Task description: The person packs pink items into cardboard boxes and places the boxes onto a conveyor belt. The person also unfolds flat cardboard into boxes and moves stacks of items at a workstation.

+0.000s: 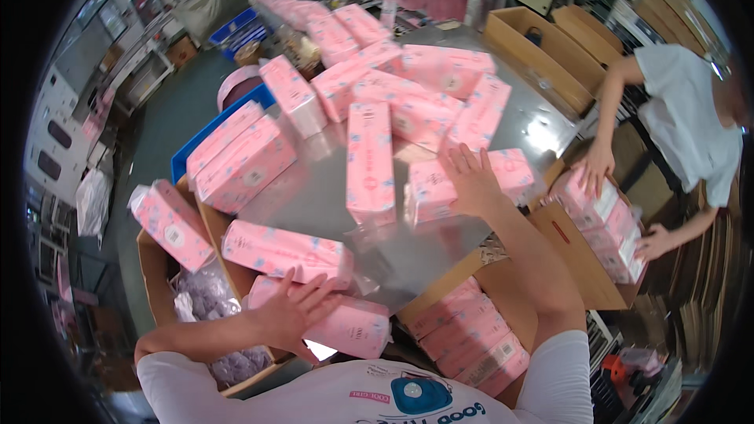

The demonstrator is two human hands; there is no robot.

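My left hand [297, 310] lies with spread fingers across a pink tissue pack [353, 327] close to my body. Just beyond it, another pink tissue pack [287, 251] touches the fingertips. Farther right, my right hand [471, 182], fingers stretched out and apart, rests on top of a pink tissue pack [432, 192] lying sideways on the metal table [314, 165]. An upright-looking long pack [369, 161] sits left of that one. Several more packs are piled behind, around a pack [412, 110] in the middle.
A carton [514, 286] with rows of pink packs stands by my right elbow. Crumpled clear plastic fills a carton [149, 279] at left, beside a blue crate [181, 161]. At right, a co-worker's hands [598, 163] hold packs in another carton [565, 251]. Long cartons [542, 63] stand behind.
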